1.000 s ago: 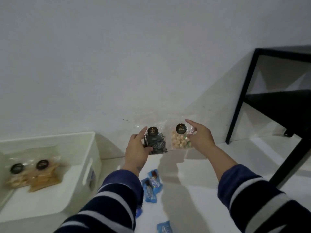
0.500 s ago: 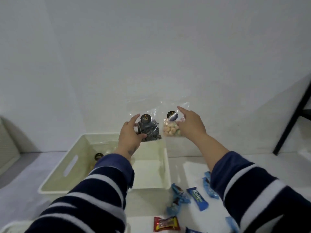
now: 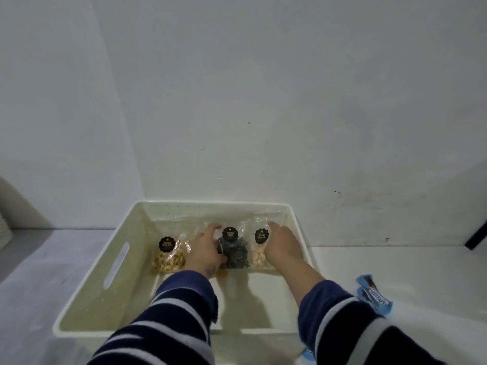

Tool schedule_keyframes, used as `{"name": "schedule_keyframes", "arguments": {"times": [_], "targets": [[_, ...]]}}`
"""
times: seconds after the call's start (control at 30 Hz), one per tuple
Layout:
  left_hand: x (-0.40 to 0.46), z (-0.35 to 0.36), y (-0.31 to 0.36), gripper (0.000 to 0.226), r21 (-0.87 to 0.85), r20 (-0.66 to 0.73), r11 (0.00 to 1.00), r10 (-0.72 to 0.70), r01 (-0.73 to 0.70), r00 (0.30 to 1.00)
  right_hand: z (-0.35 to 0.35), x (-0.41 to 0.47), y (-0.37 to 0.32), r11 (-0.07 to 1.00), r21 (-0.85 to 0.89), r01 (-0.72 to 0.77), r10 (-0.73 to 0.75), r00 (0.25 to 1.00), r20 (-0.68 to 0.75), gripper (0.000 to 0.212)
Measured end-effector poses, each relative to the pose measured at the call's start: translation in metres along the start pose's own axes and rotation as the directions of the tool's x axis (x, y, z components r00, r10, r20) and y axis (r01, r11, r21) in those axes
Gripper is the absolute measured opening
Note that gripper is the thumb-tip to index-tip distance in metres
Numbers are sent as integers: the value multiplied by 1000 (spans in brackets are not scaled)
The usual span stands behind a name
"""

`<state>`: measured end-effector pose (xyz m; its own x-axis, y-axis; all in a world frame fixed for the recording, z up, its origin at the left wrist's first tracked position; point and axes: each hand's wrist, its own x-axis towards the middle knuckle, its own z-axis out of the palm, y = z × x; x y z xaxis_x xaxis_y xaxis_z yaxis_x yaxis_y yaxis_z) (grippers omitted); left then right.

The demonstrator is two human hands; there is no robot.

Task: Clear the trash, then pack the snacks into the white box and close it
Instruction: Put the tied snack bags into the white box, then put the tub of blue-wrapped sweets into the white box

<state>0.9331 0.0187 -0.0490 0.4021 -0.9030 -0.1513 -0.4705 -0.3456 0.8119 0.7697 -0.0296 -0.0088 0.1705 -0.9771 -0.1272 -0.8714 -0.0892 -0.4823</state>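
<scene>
The open white box (image 3: pixel 116 262) stands against the wall in front of me. Both my hands reach inside it, near its far wall. My left hand (image 3: pixel 205 250) grips a clear bag of dark swirl snacks (image 3: pixel 236 255) with a black round label. My right hand (image 3: pixel 281 245) holds a clear bag of pale biscuits (image 3: pixel 259 252), also black-labelled, right beside the dark one. Both bags sit low at the box's floor. A bag of golden nuts (image 3: pixel 168 256) lies in the box to the left of my left hand.
Blue-wrapped candy bars (image 3: pixel 374 295) lie on the white surface right of the box, and another blue wrapper (image 3: pixel 307 358) shows at the bottom edge. A black frame leg (image 3: pixel 475 239) stands at the far right. The wall rises close behind the box.
Both hands carried the two bags left from in front of the wall and down into the white box. The view swung left, so the box now fills the middle.
</scene>
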Motion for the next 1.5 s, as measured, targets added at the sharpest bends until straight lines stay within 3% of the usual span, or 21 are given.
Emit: {"name": "schedule_keyframes", "arguments": {"times": [0.17,0.3,0.43,0.57,0.73,0.9,1.03,1.27,1.5], "targets": [[19,23,-10,80,197,117,980,-52,28,992,24,15,7,997,-14,-81,83,982,170,72],[22,25,-7,84,250,135,967,-85,49,987,18,17,5,993,19,-112,107,979,175,70],[8,9,22,77,337,125,939,-120,72,985,-8,7,-1,995,20,-94,89,978,191,55],[-17,-5,59,66,432,100,901,-98,45,990,-48,-17,-4,994,111,8,-26,987,161,57],[-70,13,113,53,430,238,893,30,-133,971,-97,-69,26,968,186,170,-176,984,21,41],[-141,60,163,49,478,317,829,146,-291,937,-143,-123,100,983,120,139,-141,990,6,36],[-210,125,184,43,376,369,844,242,-382,897,-168,-174,187,995,84,54,-60,996,60,33],[-303,261,187,41,274,446,926,118,-261,887,-206,-239,359,998,-2,-58,57,987,150,36],[-363,372,184,53,204,472,968,37,-149,881,-246,-276,501,987,-39,-153,157,980,125,34]]}}
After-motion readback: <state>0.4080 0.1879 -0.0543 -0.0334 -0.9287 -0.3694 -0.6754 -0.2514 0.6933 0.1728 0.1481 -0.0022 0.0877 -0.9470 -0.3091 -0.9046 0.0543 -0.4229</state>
